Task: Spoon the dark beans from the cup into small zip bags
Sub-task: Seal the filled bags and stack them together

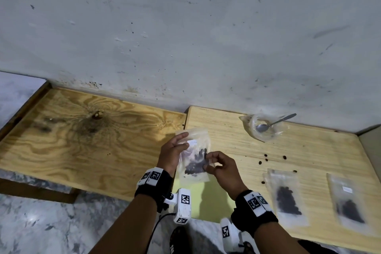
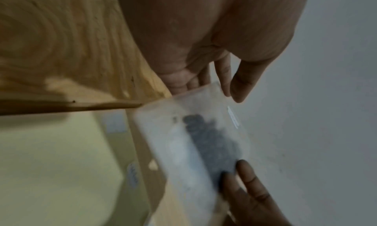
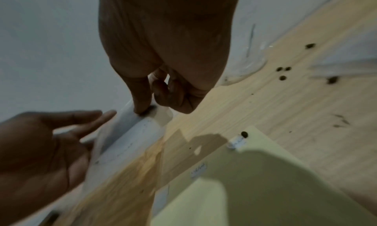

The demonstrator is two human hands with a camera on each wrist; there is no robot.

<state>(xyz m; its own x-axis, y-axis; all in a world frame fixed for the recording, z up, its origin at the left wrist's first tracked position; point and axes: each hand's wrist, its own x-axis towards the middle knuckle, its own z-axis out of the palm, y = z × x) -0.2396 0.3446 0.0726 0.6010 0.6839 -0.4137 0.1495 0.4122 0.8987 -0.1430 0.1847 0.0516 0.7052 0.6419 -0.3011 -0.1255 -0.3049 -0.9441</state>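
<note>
A small zip bag [image 1: 194, 154] of dark beans [image 1: 196, 161] is being held in the air, left of the clear cup [image 1: 268, 136]. Its top is being pinched by the left hand [image 1: 172, 151], its lower side by the right hand [image 1: 223, 171]. A spoon [image 1: 274, 122] is lying in the cup.

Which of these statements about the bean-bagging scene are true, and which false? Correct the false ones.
1. The left hand and right hand both hold one bag with beans inside. True.
2. The spoon lies flat on the table, outside the cup. False: its bowl rests in the cup.
3. To the right, two more bags with beans lie on the table. True.
4. No beans have spilled. False: loose beans lie on the table.
</note>
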